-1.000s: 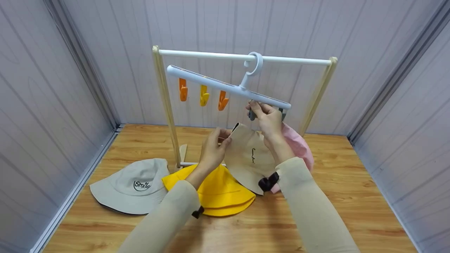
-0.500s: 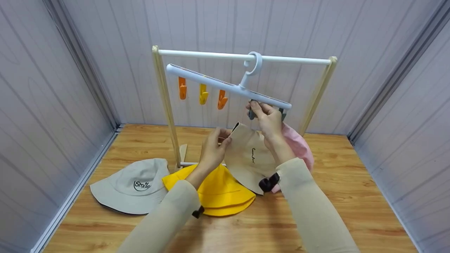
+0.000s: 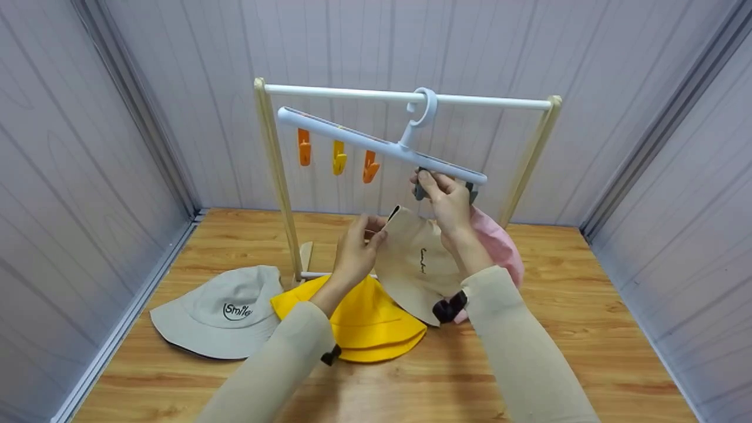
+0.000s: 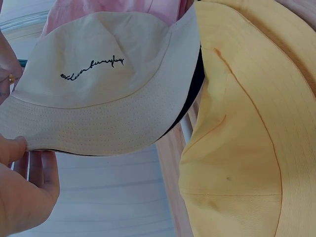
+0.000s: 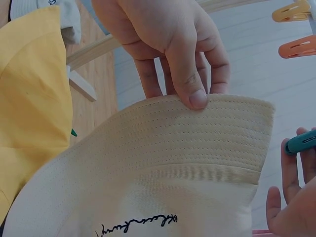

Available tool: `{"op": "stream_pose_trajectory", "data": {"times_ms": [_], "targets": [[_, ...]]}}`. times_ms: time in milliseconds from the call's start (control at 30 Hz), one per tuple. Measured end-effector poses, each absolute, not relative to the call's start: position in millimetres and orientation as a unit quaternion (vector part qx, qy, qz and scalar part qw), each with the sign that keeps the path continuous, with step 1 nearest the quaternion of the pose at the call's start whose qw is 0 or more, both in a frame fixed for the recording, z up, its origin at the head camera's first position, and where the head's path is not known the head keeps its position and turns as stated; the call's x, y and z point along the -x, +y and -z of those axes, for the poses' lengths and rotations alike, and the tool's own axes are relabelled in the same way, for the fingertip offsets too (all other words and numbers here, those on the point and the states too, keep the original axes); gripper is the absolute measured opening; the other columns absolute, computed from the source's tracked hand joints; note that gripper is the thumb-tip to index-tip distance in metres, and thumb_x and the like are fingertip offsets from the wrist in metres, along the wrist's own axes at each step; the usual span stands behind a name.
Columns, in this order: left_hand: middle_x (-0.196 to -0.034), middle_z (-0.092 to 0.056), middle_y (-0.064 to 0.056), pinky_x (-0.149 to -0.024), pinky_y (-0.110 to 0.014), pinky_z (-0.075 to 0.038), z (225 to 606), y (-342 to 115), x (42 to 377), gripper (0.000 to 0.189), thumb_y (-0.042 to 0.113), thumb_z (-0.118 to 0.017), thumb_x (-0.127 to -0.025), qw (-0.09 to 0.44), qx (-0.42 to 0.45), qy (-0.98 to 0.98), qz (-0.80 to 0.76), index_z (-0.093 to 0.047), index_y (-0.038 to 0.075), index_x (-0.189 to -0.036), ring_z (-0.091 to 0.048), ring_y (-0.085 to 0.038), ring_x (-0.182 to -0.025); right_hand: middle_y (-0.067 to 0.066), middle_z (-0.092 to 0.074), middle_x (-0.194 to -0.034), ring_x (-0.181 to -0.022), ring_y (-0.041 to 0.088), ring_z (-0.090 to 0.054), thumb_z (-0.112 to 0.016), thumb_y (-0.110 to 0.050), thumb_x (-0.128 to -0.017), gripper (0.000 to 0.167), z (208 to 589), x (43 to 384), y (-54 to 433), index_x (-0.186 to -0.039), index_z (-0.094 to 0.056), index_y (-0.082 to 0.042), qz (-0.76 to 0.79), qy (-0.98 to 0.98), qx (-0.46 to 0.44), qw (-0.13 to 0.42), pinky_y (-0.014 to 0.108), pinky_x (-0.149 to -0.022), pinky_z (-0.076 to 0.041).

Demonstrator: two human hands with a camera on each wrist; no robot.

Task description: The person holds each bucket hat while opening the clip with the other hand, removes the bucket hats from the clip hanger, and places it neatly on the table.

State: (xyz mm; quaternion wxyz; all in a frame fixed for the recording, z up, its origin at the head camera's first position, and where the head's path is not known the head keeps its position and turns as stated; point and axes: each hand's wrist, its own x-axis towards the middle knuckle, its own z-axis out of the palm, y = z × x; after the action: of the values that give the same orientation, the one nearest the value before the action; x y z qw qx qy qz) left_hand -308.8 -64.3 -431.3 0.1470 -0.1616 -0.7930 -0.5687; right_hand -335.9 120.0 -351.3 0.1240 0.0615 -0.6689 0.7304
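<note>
A beige bucket hat (image 3: 411, 258) with dark script lettering hangs in front of the rack. My left hand (image 3: 355, 247) pinches its brim between thumb and fingers, as the right wrist view also shows. Higher up, my right hand (image 3: 449, 202) pinches a dark teal clothes peg (image 5: 302, 142) under the right half of the white hanger (image 3: 352, 136). The hat's far side is hidden behind my right wrist. A pink hat (image 3: 499, 247) hangs beside it, below another dark peg (image 3: 472, 192) at the hanger's right end.
The hanger tilts down to the right from the white rail (image 3: 341, 92) of a wooden rack. Two orange pegs and a yellow peg (image 3: 339, 158) dangle on its left. A yellow hat (image 3: 376, 329) and a grey hat (image 3: 217, 311) lie on the wooden table (image 3: 587, 352), between panelled walls.
The hanger's left end and its loose pegs have risen very slightly. Both hands and the beige hat have stayed in place.
</note>
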Motion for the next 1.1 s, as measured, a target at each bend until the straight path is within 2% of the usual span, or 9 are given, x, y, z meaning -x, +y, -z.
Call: {"op": "stream_pose_trajectory", "data": {"times_ms": [133, 367, 567, 800, 1100], "targets": [[-0.108, -0.068, -0.009, -0.089, -0.037, -0.06, 431.0, -63.8, 308.2, 0.011, 0.002, -0.065, -0.104, 0.145, 0.163, -0.789, 0.575, -0.066, 0.006, -0.114, -0.068, -0.023, -0.099, 0.004, -0.078, -0.108, -0.106, 0.018, -0.072, -0.067, -0.025, -0.107, 0.031, 351.5, 335.8, 120.2, -0.125, -0.075, -0.001, -0.73, -0.669, -0.063, 0.125, 0.035, -0.105, -0.05], [-0.108, -0.068, -0.01, -0.09, -0.038, -0.06, 430.1, -64.4, 307.3, 0.011, 0.002, -0.065, -0.104, 0.144, 0.163, -0.786, 0.578, -0.066, 0.005, -0.115, -0.068, -0.024, -0.1, 0.007, -0.079, -0.113, -0.116, 0.031, -0.071, -0.067, -0.023, -0.107, 0.032, 351.4, 335.4, 119.9, -0.127, -0.074, 0.0, -0.727, -0.672, -0.064, 0.127, 0.033, -0.102, -0.05], [-0.109, -0.066, -0.008, -0.091, -0.036, -0.059, 430.6, -64.7, 306.7, 0.012, 0.003, -0.065, -0.105, 0.144, 0.156, -0.789, 0.577, -0.066, 0.007, -0.116, -0.067, -0.022, -0.101, 0.009, -0.078, -0.118, -0.119, 0.031, -0.068, -0.065, -0.025, -0.107, 0.033, 351.1, 333.5, 119.8, -0.13, -0.073, -0.002, -0.716, -0.684, -0.066, 0.123, 0.033, -0.101, -0.045], [-0.108, -0.068, -0.009, -0.089, -0.037, -0.06, 431.6, -64.1, 307.6, 0.012, 0.003, -0.067, -0.103, 0.148, 0.155, -0.79, 0.575, -0.067, 0.006, -0.115, -0.068, -0.023, -0.098, 0.017, -0.073, -0.13, -0.122, 0.026, -0.065, -0.063, -0.023, -0.108, 0.037, 352.9, 331.2, 120.8, -0.137, -0.068, 0.0, -0.712, -0.687, -0.084, 0.116, 0.04, -0.112, -0.043], [-0.105, -0.07, -0.01, -0.086, -0.036, -0.06, 433.3, -64.6, 309.3, 0.01, 0.003, -0.067, -0.103, 0.156, 0.154, -0.792, 0.57, -0.068, 0.004, -0.114, -0.068, -0.022, -0.095, 0.007, -0.077, -0.121, -0.126, 0.027, -0.064, -0.064, -0.021, -0.108, 0.037, 355.6, 329.8, 122.1, -0.138, -0.067, 0.001, -0.718, -0.678, -0.102, 0.12, 0.038, -0.114, -0.043]]}}
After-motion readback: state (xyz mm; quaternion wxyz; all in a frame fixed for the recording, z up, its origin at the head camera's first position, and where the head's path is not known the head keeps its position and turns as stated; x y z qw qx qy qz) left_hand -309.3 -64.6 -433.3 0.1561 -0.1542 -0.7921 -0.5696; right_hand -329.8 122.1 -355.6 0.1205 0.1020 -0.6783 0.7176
